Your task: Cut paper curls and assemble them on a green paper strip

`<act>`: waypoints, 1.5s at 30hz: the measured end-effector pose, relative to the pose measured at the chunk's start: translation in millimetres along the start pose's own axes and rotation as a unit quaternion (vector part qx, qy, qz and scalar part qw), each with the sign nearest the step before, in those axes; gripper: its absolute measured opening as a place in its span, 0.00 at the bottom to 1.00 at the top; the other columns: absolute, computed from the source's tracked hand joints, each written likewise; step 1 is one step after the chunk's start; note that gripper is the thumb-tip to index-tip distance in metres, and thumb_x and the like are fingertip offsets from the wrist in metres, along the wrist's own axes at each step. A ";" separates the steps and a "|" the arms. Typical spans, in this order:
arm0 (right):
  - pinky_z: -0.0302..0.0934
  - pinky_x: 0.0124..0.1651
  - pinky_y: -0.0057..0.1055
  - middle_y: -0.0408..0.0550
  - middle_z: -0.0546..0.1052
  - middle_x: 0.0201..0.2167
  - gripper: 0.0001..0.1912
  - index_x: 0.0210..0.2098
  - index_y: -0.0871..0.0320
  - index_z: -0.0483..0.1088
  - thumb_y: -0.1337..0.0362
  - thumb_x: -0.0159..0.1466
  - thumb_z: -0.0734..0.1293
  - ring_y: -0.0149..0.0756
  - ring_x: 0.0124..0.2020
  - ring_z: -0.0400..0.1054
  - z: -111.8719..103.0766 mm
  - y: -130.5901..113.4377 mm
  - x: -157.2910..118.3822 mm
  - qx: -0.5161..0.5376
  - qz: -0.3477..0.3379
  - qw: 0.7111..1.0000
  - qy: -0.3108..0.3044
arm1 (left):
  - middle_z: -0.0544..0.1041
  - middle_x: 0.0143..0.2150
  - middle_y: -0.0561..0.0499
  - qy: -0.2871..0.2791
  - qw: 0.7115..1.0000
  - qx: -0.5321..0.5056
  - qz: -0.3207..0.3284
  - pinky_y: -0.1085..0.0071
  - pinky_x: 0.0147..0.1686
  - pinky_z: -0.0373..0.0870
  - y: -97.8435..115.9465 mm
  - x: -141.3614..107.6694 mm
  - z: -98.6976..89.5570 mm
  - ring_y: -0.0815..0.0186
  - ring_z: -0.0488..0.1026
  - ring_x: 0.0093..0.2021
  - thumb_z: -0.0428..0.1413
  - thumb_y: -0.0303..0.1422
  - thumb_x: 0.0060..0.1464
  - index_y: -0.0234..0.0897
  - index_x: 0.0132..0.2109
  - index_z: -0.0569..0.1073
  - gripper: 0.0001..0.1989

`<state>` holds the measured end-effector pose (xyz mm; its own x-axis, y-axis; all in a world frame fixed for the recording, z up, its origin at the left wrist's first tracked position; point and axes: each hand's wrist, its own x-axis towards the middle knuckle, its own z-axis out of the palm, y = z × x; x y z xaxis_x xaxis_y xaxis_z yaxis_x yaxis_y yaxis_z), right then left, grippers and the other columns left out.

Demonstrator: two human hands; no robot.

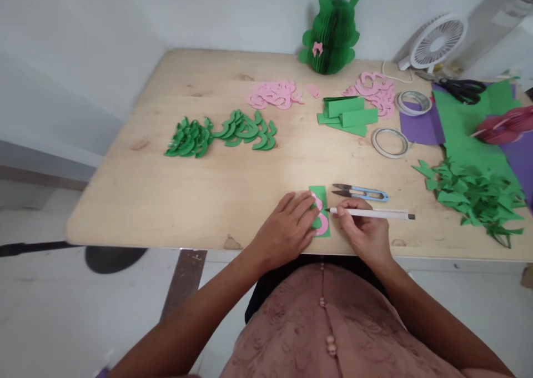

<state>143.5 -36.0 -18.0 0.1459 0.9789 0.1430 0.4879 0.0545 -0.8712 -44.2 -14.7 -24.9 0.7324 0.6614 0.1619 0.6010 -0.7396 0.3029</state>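
Note:
Near the table's front edge lies a small green paper strip [318, 191] with a curved pink paper cutout [321, 225] on top of it. My left hand [287, 227] rests flat over the left side of both, its fingers stretched out and covering part of them. In my right hand [366, 231] is a white pen [375, 213], gripped near its tip. That tip touches or almost touches the strip beside the cutout's middle. Just beyond the pen lies a pair of blue thread snips [366, 193] with dark blades.
Green curved cutouts [245, 129], pink cutouts [275, 95] and green strips [347, 114] lie farther back. To the right are tape rolls [390, 143], green scraps [474, 192] and black-handled scissors [462, 89]. A green paper rabbit [333, 34] and a white fan [437, 42] stand by the wall.

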 end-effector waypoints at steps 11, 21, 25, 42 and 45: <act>0.57 0.24 0.26 0.43 0.72 0.24 0.06 0.29 0.57 0.69 0.64 0.61 0.63 0.30 0.22 0.62 2.2 -6.0 -0.9 -0.033 -0.017 0.999 -0.031 | 0.64 0.61 0.41 0.010 1.000 0.006 0.002 0.56 0.63 0.49 0.9 0.2 0.4 0.57 0.54 0.65 0.45 0.34 0.61 0.33 0.55 0.65 0.18; 0.59 0.27 0.27 0.43 0.72 0.25 0.04 0.29 0.57 0.68 0.66 0.61 0.63 0.31 0.25 0.64 3.2 -7.7 2.3 -0.037 -0.037 0.998 -0.045 | 0.64 0.61 0.40 0.006 1.000 0.008 0.002 0.55 0.63 0.49 0.2 -0.3 2.3 0.58 0.53 0.65 0.44 0.33 0.61 0.33 0.55 0.65 0.18; 0.59 0.27 0.27 0.43 0.72 0.25 0.04 0.29 0.57 0.68 0.67 0.60 0.63 0.31 0.25 0.64 3.7 -6.7 2.1 -0.036 -0.035 0.997 -0.055 | 0.65 0.60 0.40 0.004 1.000 0.009 0.005 0.55 0.63 0.49 0.0 0.0 1.8 0.57 0.54 0.65 0.44 0.33 0.61 0.32 0.56 0.64 0.18; 0.58 0.26 0.26 0.42 0.73 0.24 0.04 0.30 0.57 0.68 0.66 0.60 0.62 0.30 0.23 0.64 3.7 -7.2 2.4 -0.030 -0.024 0.998 -0.057 | 0.65 0.60 0.40 0.007 1.000 0.005 0.003 0.55 0.63 0.49 -0.4 -0.3 2.4 0.57 0.53 0.65 0.46 0.33 0.61 0.32 0.56 0.65 0.18; 0.59 0.26 0.26 0.43 0.73 0.25 0.04 0.30 0.57 0.68 0.66 0.60 0.62 0.31 0.24 0.65 3.0 -7.5 2.8 -0.036 -0.023 0.997 -0.060 | 0.65 0.61 0.40 0.001 1.000 0.002 0.002 0.55 0.64 0.48 -0.2 -0.3 2.1 0.57 0.53 0.65 0.45 0.33 0.61 0.32 0.56 0.65 0.18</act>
<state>137.6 -33.1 -12.5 0.0199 0.9926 0.1199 0.5534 0.0889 -0.8282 -43.9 -15.0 -27.0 0.7342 0.6586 0.1649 0.5992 -0.7428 0.2987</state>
